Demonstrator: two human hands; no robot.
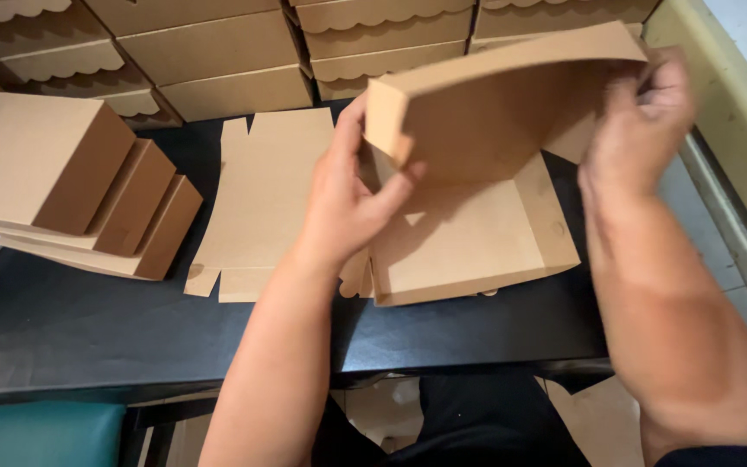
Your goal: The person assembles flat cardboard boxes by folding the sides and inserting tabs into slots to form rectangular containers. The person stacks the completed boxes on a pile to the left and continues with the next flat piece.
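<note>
A half-folded brown cardboard box (477, 225) stands over the black table (71, 320), its lid panel raised toward me. My left hand (352, 195) grips the box's left side flap, thumb across the folded corner. My right hand (641, 121) pinches the upper right corner of the raised panel. Under and left of the box lies a flat unfolded cardboard blank (261, 190).
Finished brown boxes (62, 173) lie stacked and leaning at the left. More boxes with scalloped edges (218, 52) are piled along the back. A cream-coloured ledge (737, 112) runs at the right. A teal seat (41, 432) sits below the table edge.
</note>
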